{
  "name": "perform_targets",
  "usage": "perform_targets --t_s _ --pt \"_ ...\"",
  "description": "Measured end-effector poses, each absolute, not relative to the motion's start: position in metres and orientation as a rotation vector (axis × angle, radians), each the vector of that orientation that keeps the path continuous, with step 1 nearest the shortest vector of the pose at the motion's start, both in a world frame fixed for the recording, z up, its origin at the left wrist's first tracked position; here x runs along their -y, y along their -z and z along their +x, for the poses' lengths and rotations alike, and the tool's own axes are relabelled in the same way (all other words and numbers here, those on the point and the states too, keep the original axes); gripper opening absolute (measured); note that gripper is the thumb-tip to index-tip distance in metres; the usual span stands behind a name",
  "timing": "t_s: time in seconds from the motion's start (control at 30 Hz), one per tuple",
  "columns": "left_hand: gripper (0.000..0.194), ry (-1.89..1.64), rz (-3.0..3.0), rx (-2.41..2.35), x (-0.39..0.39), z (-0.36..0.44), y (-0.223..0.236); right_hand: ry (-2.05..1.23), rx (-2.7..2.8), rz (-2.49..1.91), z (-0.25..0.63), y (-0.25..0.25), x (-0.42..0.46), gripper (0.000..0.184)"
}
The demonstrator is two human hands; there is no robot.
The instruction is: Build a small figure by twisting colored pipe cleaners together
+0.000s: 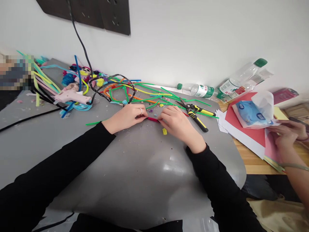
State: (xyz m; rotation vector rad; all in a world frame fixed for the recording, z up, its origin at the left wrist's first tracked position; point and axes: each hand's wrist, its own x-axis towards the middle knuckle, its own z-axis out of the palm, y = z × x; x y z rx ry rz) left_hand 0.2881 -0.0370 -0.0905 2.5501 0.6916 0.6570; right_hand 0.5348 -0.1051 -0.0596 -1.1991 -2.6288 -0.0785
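Between my hands, low over the grey table, a short red pipe cleaner shows. My left hand, with a ring on one finger, pinches its left end. The right end is between the fingertips of my right hand. Just below my right hand lies a small yellow piece. Yellow-and-black pliers rest with jaws apart to the right of that hand. Beyond both hands, a loose tangle of green pipe cleaners and other colours spreads out.
A pink glue gun with black cables lies at left, near colourful craft pieces. Plastic bottles lean along the wall. At right, a tissue pack sits on red paper, beside another person's hands.
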Motion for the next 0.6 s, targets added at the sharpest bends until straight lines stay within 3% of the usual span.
perform_targets --t_s 0.6 --pt "0.023 -0.673 2.559 -0.703 0.0373 0.2891 0.0920 0.011 2.599 -1.212 0.5351 0.0623 0.1043 0.020"
